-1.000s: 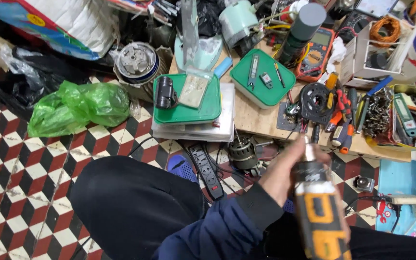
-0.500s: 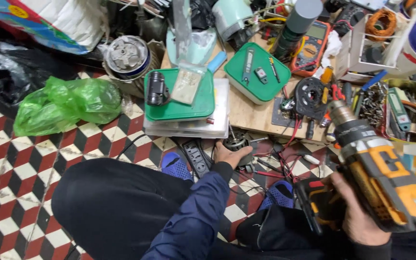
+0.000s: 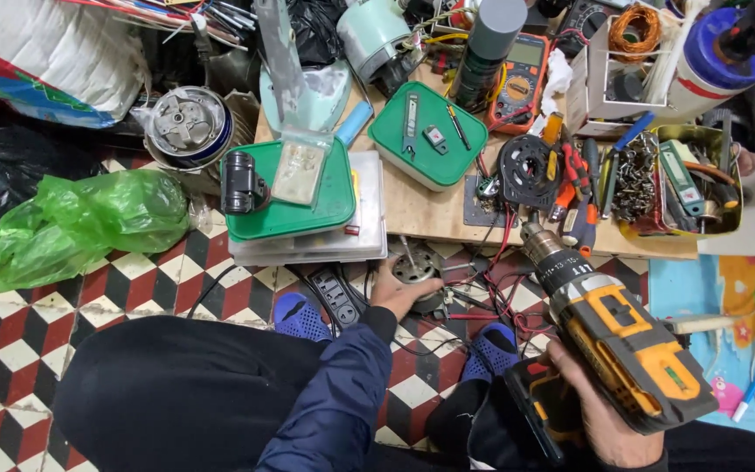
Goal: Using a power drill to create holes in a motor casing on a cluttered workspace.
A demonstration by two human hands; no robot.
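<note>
Head view, looking down past my knees: my right hand [image 3: 600, 419] sits at about five o'clock, fingers wrapped tight around the grip of an orange and black cordless drill [image 3: 622, 336], whose chuck points up toward eleven o'clock, over the red wires on the floor. My left hand [image 3: 399, 293] reaches out along its dark blue sleeve [image 3: 338, 393] near the centre, fingers curled over a small round electric motor [image 3: 419, 267] that rests on the chequered floor [image 3: 10, 350], just at the near edge of the tabletop [image 3: 430, 214]. A black power strip [image 3: 335, 297] lies just at nine o'clock of that hand, and my blue slippers [image 3: 299, 316] show either side of it.

Farther out, at ten o'clock of the motor, a green tray [image 3: 308, 205] rests on a clear plastic box and carries a small black motor part and a clear packet. At twelve o'clock a green lidded box [image 3: 425, 144] holds a few small tools; beyond it stands an orange multimeter [image 3: 522, 79]. At two o'clock a tin [image 3: 683, 183] is packed with screws and hand tools. Far to nine o'clock, a crumpled green plastic bag [image 3: 80, 223] lies on the floor.
</note>
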